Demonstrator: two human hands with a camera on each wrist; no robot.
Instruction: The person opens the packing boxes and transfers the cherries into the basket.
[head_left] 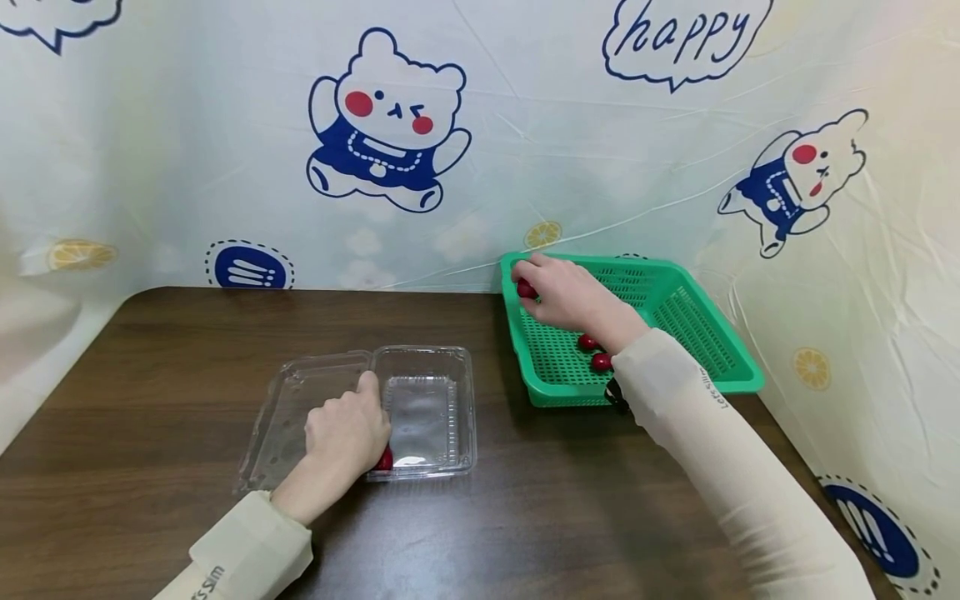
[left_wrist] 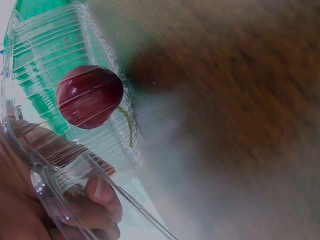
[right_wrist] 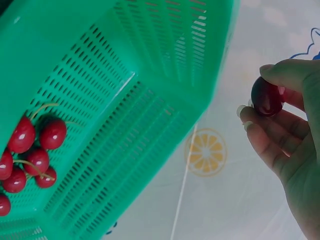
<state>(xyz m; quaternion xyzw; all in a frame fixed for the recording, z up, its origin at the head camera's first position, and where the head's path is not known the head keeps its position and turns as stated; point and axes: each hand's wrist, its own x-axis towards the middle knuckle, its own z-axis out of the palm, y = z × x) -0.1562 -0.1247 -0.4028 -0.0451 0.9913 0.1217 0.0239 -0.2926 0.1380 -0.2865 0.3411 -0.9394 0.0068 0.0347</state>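
Note:
A clear plastic clamshell box [head_left: 470, 417] lies with its lid folded out to the left. My left hand [head_left: 348, 429] grips the box along the hinge side, with curled fingers showing at the plastic in the left wrist view. Inside the box is a dark red cherry [left_wrist: 90, 97] with a green stem, partly behind the hand in the head view. My right hand [head_left: 562, 292] is over the far left corner of a green basket [head_left: 637, 392]. Between its thumb and fingers it pinches a cherry [right_wrist: 267, 96].
Several more cherries [right_wrist: 37, 160], some with stems, lie together in the basket; the right arm covers part of them in the head view. The basket stands on the brown wooden table [head_left: 187, 375], close to the printed cloth [head_left: 525, 150] behind it.

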